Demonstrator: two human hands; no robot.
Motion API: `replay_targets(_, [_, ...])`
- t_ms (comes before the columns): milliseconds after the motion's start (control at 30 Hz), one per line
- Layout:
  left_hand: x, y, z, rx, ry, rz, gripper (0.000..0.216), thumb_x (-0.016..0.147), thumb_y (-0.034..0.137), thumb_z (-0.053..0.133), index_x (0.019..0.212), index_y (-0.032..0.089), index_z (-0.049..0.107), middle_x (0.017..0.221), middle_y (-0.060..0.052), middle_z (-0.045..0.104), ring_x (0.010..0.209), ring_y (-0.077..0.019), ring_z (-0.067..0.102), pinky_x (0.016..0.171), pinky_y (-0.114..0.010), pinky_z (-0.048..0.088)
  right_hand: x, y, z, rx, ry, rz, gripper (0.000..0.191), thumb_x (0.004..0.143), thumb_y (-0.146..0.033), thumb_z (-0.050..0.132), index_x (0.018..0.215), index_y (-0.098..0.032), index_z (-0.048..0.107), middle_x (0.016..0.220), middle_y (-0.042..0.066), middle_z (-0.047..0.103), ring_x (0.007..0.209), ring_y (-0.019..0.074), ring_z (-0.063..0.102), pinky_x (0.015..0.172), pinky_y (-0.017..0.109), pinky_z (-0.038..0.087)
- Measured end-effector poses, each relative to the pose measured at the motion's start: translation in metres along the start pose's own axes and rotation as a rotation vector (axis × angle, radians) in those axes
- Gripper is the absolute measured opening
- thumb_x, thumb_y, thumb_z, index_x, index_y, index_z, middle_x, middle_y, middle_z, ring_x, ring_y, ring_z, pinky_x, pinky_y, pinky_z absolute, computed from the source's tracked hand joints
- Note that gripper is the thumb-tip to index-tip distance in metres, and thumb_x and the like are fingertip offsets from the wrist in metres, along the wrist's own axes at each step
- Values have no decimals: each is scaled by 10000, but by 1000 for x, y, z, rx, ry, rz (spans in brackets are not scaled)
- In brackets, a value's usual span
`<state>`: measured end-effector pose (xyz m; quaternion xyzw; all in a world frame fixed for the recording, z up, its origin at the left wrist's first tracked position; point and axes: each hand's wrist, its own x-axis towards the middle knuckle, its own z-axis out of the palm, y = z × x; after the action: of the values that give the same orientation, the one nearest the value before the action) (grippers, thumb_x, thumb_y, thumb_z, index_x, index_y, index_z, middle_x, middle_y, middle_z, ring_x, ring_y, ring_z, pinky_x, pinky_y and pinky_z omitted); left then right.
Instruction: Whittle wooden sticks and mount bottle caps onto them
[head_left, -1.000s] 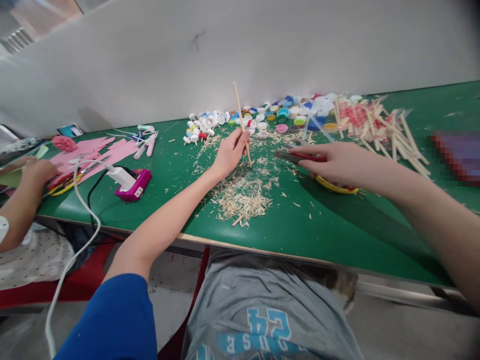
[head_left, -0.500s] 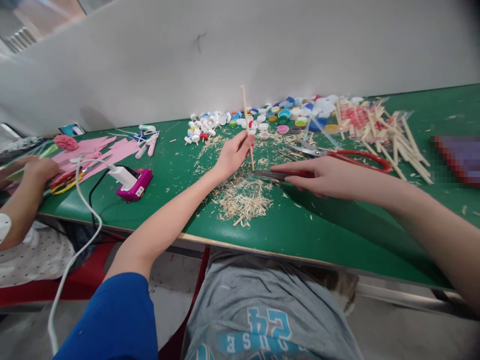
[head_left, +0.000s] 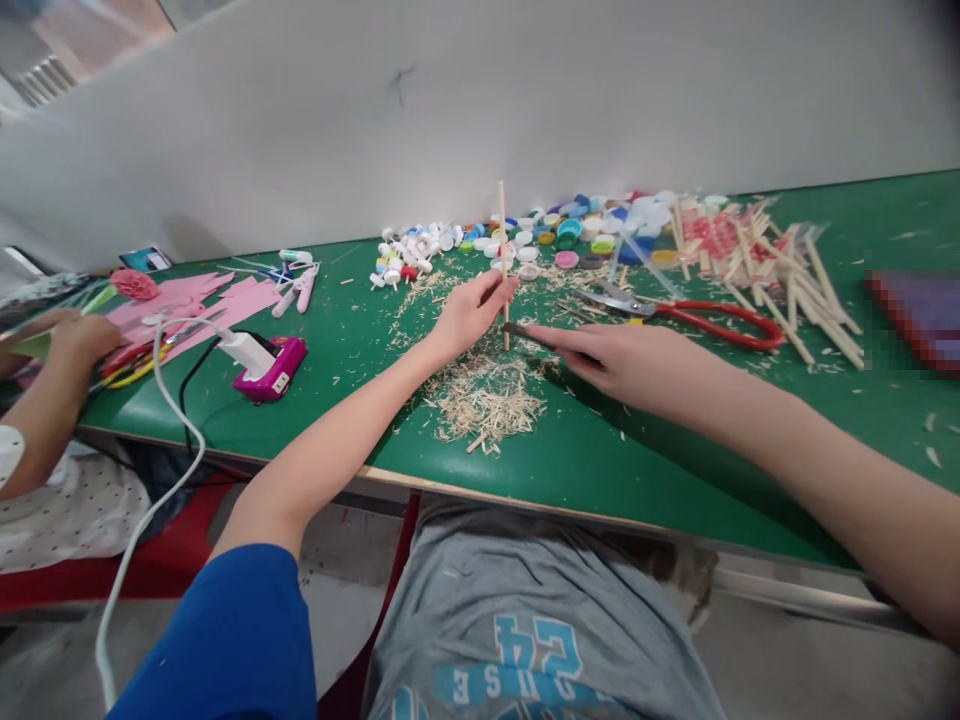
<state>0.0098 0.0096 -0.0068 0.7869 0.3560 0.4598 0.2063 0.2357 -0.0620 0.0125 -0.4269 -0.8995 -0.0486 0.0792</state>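
Note:
My left hand [head_left: 466,312] pinches a thin wooden stick [head_left: 502,222] around its middle, and the stick stands nearly upright with its lower end just above the table. Closed around a knife [head_left: 528,336], my right hand [head_left: 619,362] has the dark blade against the lower part of the stick. Most of the knife's handle is hidden in the fingers. Below both hands lies a heap of wood shavings [head_left: 487,402] on the green table [head_left: 592,470]. Red-handled scissors [head_left: 712,318] lie behind my right hand.
Bottle caps [head_left: 568,232] in many colours line the wall. Loose wooden sticks and red pieces in clear plastic [head_left: 705,235] lie at right, near a red-edged object [head_left: 911,320]. At left are a purple power adapter [head_left: 279,370], pink paper [head_left: 169,305] and another person's hand [head_left: 84,338].
My right hand and the knife have moved slightly left and up along the stick's lower part. The stick has swung from leaning left to nearly upright. My left hand keeps its hold.

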Motion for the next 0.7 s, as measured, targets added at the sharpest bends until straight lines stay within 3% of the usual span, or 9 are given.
replay_targets(167, [1,-1,0,-14,-12,8,484,911,623,405,681,203,478,586,15,518,534,-98,486,545,-257,392,1,1,5,42,-108,-16,514,958,-412,291,1443,-368,456,822,28,622,507,54,373,508,183,209])
replay_targets(400, [2,1,1,-39,-38,27,502,908,639,380,685,200,477,584,13,507,545,-104,496,583,-276,399,-5,5,5,-137,119,-30,513,971,-422,235,1458,-436,397,836,10,588,528,66,305,525,216,126])
replay_targets(700, [4,0,2,-61,-76,8,489,909,642,369,714,205,472,591,19,504,551,-105,497,593,-278,408,-2,7,5,-94,76,-39,516,965,-414,264,1467,-436,383,898,-4,623,558,70,374,545,214,166])
